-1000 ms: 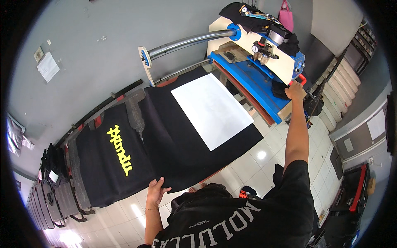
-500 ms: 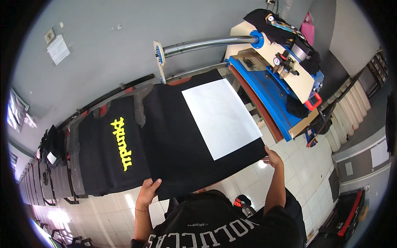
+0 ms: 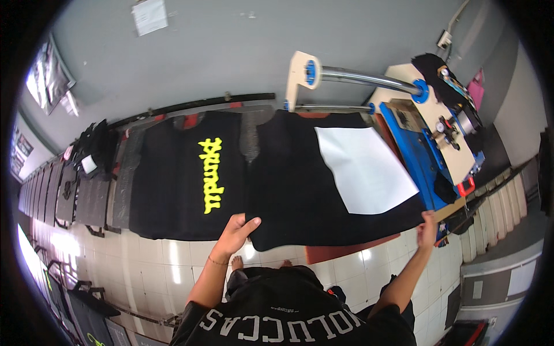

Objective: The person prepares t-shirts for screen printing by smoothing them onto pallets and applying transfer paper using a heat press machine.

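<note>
My left hand is closed on the near left corner of a black fabric panel. My right hand pinches its near right corner. Between the two hands the near edge sags a little. A white sheet lies on the right half of the panel, its surface slightly bowed. Just left, a second black panel with bright yellow lettering lies flat on a dark board. Part of a reddish-brown board shows below the held panel's near edge.
A blue and cream press with a gauge and red handle stands at the right. Its metal bar runs along the back near the grey wall. More dark boards line up leftward, with a heap of black cloth on them.
The view has shifted, and the held panel with the white sheet sits farther right, toward the press. The sheet, flat before, now bows. Both hands keep hold of the panel's corners.
</note>
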`<action>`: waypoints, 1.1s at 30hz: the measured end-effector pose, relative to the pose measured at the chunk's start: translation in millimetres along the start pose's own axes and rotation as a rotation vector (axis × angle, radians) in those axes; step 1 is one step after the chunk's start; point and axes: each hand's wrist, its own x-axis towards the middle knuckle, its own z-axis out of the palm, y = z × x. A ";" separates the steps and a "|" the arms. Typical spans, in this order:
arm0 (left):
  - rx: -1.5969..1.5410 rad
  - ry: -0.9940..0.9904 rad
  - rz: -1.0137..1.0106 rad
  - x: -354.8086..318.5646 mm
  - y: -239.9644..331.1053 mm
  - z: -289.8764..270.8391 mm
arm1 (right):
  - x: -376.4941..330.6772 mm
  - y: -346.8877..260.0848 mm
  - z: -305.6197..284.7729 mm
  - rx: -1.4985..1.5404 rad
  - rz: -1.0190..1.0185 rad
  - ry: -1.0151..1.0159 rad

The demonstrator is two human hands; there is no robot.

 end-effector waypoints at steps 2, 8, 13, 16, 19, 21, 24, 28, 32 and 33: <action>-0.097 0.052 -0.112 -3.8 15.2 -32.4 | -10.7 -50.0 32.6 0.267 -0.115 -0.079; -0.143 0.448 0.352 -46.5 126.9 -157.2 | -108.7 -232.9 186.4 0.449 -0.510 -0.116; -0.123 0.738 0.578 -60.4 250.2 -255.6 | -106.6 -304.1 289.7 0.565 -0.554 -0.436; -0.050 0.609 0.548 -42.6 286.7 -352.8 | -84.8 -301.5 396.8 0.515 -0.521 -0.531; 0.078 0.636 0.355 -5.0 281.2 -434.9 | -71.3 -267.9 506.2 0.431 -0.343 -0.630; 0.060 0.614 0.274 20.4 263.9 -482.8 | -58.4 -241.6 565.3 0.399 -0.304 -0.628; 0.075 0.645 0.238 29.5 260.6 -505.9 | -65.8 -223.2 623.3 0.373 -0.301 -0.516; 0.092 0.700 0.384 20.6 290.5 -524.3 | -84.0 -262.0 637.0 0.534 -0.436 -0.504; -0.037 0.678 0.526 -54.1 305.7 -494.3 | -137.0 -285.6 591.3 0.652 -0.597 -0.564; -0.024 0.716 0.536 -71.6 296.7 -484.3 | -157.0 -280.2 575.1 0.663 -0.585 -0.564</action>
